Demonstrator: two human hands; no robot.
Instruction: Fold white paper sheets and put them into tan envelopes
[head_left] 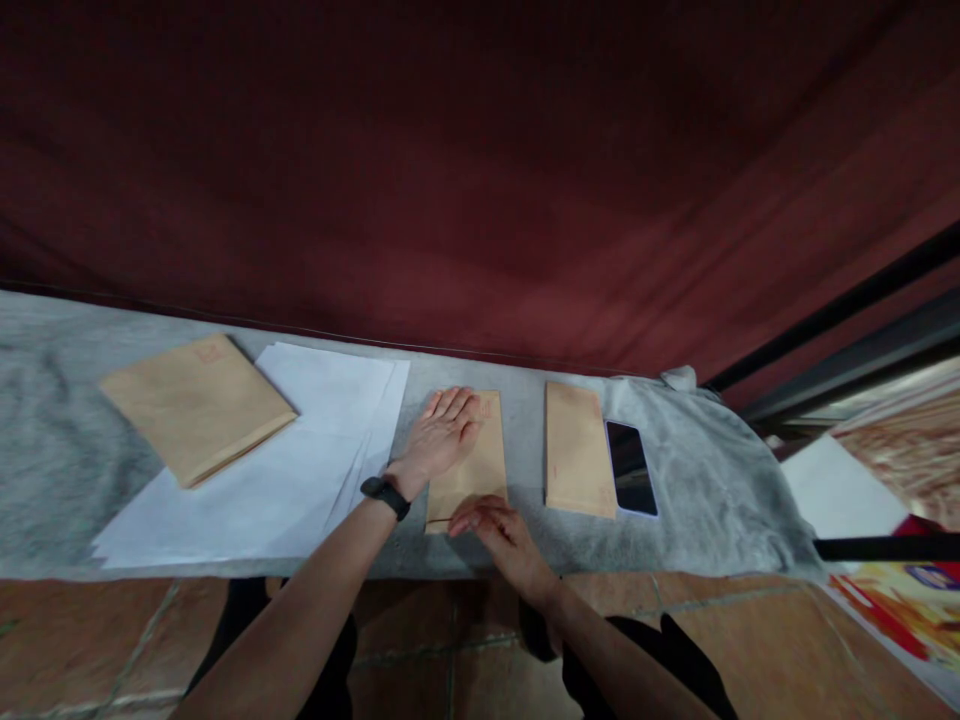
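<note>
A brown paper envelope (480,470) lies on the grey cloth-covered table (60,450) in front of me. My left hand (442,432), with a black watch on its wrist, rests flat on the envelope's upper left part, fingers stretched out. My right hand (499,530) is at the envelope's near edge with its fingers curled down onto the flap; what they pinch is hidden. A second brown envelope (576,462) lies just to the right.
A stack of brown envelopes (196,405) sits on a spread of white paper sheets (285,470) at the left. A dark phone (630,467) lies right of the second envelope. A dark red curtain (480,170) hangs behind. Tiled floor (90,640) is below.
</note>
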